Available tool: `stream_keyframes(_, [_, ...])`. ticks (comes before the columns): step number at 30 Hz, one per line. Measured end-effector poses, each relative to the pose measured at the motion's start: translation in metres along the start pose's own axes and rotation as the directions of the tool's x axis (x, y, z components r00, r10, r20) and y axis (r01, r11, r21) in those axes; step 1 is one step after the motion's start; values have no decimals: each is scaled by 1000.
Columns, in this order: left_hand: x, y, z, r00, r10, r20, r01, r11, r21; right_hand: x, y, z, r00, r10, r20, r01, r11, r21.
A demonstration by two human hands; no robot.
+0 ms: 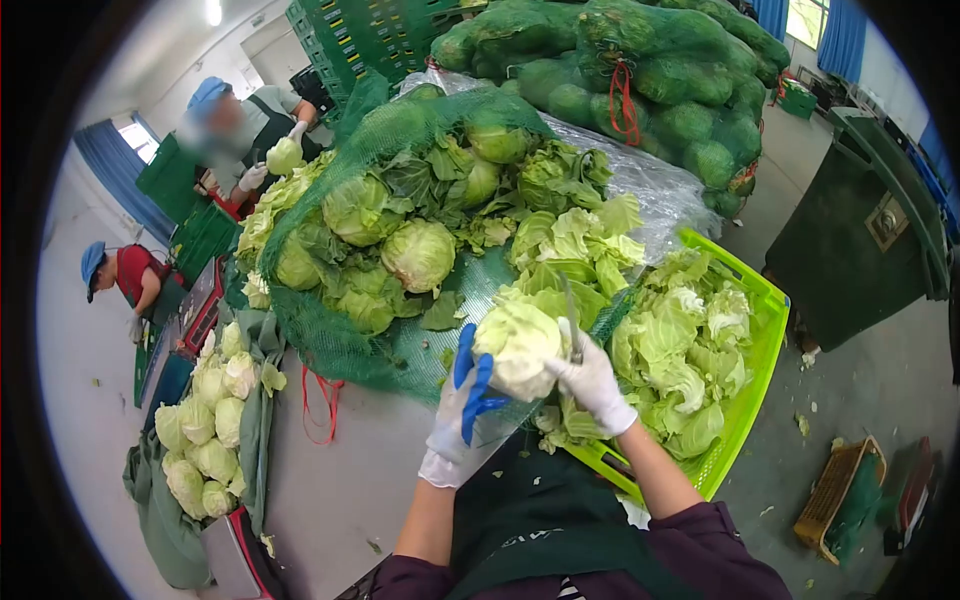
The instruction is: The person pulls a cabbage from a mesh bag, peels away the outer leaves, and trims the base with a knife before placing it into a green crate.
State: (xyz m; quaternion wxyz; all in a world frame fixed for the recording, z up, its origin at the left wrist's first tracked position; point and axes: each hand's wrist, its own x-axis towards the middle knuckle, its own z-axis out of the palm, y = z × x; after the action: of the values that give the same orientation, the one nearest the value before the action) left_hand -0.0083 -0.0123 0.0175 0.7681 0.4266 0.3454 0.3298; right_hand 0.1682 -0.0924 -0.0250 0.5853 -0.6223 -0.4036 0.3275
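My left hand (463, 400), in a white glove with blue palm and fingers, is closed on the side of a pale, trimmed cabbage (520, 350). In a white glove, my right hand (595, 385) grips a knife (573, 318) whose thin blade points up along the cabbage's right side. The knife's handle is hidden by the fingers. Just beyond, an opened green net sack (400, 345) spreads over the table with several leafy cabbages (418, 255) in it. Loose outer leaves (575, 255) lie behind the held cabbage.
A lime-green crate (765, 350) full of leaves stands at my right. Trimmed cabbages (212, 425) are heaped at left on green cloth. Full net sacks (660, 90) are stacked behind, beside a dark wheeled bin (860, 230). Two people in blue caps work at far left.
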Motion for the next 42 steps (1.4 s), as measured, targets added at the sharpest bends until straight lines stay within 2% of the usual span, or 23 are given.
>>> stream_keyframes(1, [8,-8,-9,993,99,60,-108,982,157,5,-2,-7,967,236,95,-253,929,271])
stream_keyframes(2, [16,-13,-16,972,189,138,-223,928,300,13,1,-15,975,199,95,-218,937,272])
stream_keyframes(3, [30,-14,-22,905,401,144,-345,491,800,22,6,-20,974,205,100,-225,935,273])
stream_keyframes(4, [41,-9,-13,902,401,158,-356,488,797,28,11,-25,972,210,101,-231,934,273])
stream_keyframes(6, [59,-2,9,661,630,407,-592,106,799,35,18,-26,987,157,-30,-150,973,175])
stream_keyframes(7, [73,-18,22,811,548,204,-584,744,325,37,17,-28,986,95,-140,-87,994,65])
stream_keyframes(8, [83,-25,25,808,548,215,-589,742,320,34,17,-30,984,90,-151,-81,995,66])
stream_keyframes(10, [100,-20,42,689,639,342,-662,362,656,23,15,-33,960,0,-279,-119,905,-408])
stream_keyframes(12, [106,-25,54,684,644,342,-632,290,719,4,15,-25,937,-159,-310,-12,875,-485])
stream_keyframes(14, [109,-31,64,669,665,332,-542,131,830,-7,4,-21,950,1,-311,-172,836,-521])
stream_keyframes(20, [120,-35,58,706,639,305,-478,112,871,7,23,-14,958,-14,-288,-181,750,-636])
stream_keyframes(25, [117,-41,58,707,659,256,-451,142,881,43,38,-25,955,-75,-287,-158,692,-704])
stream_keyframes(26, [112,-43,58,707,660,254,-450,143,881,60,47,-37,892,-104,-440,-167,829,-534])
stream_keyframes(28, [103,-46,56,641,714,282,-513,126,849,82,51,-58,867,150,-475,-224,969,-104])
stream_keyframes(30, [109,-42,33,744,623,242,-596,456,661,86,45,-67,860,281,-427,-309,951,5])
stream_keyframes(31, [109,-41,19,795,577,188,-569,601,562,93,56,-72,854,239,-462,-280,960,-22])
stream_keyframes(32, [107,-44,8,842,519,145,-524,727,444,92,67,-80,836,367,-408,-340,930,142])
stream_keyframes(34, [86,-25,8,846,489,212,-533,757,379,86,90,-91,834,428,-348,-327,892,313])
stream_keyframes(38, [65,-31,-20,890,376,257,-449,817,361,68,102,-96,817,468,-336,-425,884,197])
stream_keyframes(39, [58,-30,-20,917,311,249,-391,821,416,59,92,-93,822,213,-528,-369,906,-208])
stream_keyframes(40, [45,-19,-4,875,363,321,-483,599,639,51,74,-90,805,-102,-584,-330,741,-585])
stream_keyframes(41, [36,-25,7,873,348,341,-486,670,561,43,44,-85,796,38,-604,-450,704,-549])
stream_keyframes(42, [30,-33,16,870,332,363,-480,736,477,36,29,-75,794,42,-606,-456,701,-549])
